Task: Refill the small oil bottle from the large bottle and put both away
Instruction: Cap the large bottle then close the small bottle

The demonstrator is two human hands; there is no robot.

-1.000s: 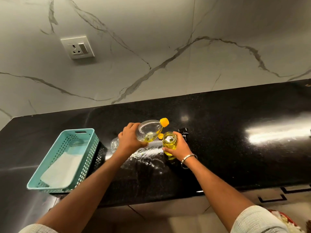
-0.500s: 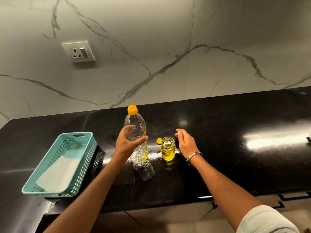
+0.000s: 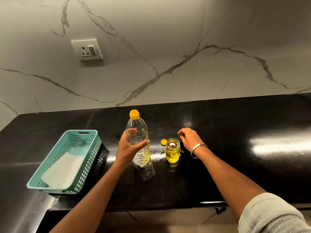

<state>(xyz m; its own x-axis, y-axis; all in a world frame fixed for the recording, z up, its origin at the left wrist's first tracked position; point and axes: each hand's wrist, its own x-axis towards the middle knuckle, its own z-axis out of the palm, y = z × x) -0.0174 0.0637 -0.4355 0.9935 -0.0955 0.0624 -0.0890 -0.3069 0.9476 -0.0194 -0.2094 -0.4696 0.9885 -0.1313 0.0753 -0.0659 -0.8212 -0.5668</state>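
1. Nearest the camera, two bare forearms reach out over the black countertop, the right one showing a pale sleeve at the elbow

2. To the left sits a teal basket, perforated, with a white liner lying flat inside; it is near the left arm but apart from it

3. The left hand is wrapped around the middle of the large bottle, thumb across the front and fingers seen through the clear plastic behind. The bottle stands upright on the counter, long axis vertical, orange spout on top, only a little oil left along its lower part

4. Just right of it stands the small oil bottle, upright, mouth uncovered, yellow oil nearly to the neck. A small orange cap lies on the counter just beside its left rim, between the two bottles

5. The right hand hovers just right of and slightly behind the small bottle, fingers loosely curled downward and grasping nothing; a metal bangle rings the wrist

6. Pouring looks finished, so closing comes next, in my judgement. The cap lies left of the small bottle and the right hand lies right of it, so the busy left hand is the nearer one; the right must cross over the uncovered mouth

7. Farthest back, a wall socket on the veined marble wall
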